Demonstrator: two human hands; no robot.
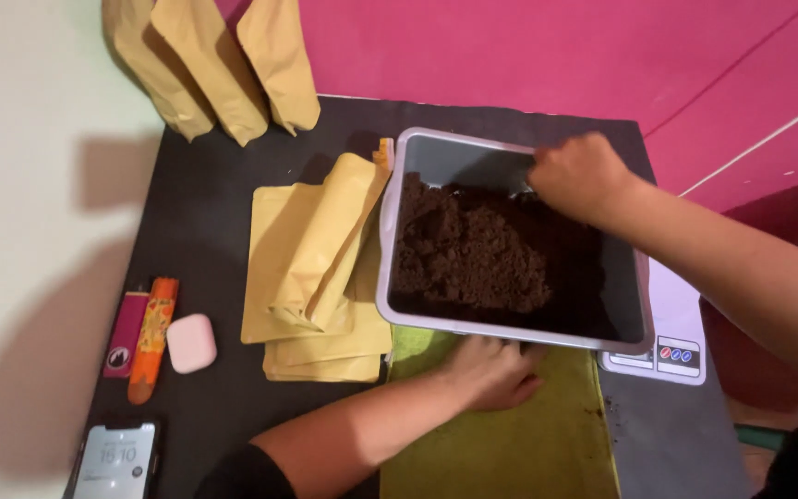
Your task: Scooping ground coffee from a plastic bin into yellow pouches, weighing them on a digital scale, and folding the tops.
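We hold the grey tub (399, 240) of dark brown grounds (473, 254) tilted over a scale (671, 342) on the black counter (214, 397). Our right hand (579, 176) clasps its far rim, grip closed. Our left hand (491, 370) rests under the near edge on a green cloth (510, 444); its grip state cannot be determined. Flat yellow pouches (311, 268) lie just left

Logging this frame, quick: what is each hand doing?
Left hand: grips the tub's near edge.
Right hand: closed, down in the brown powder; what it holds cannot be told.
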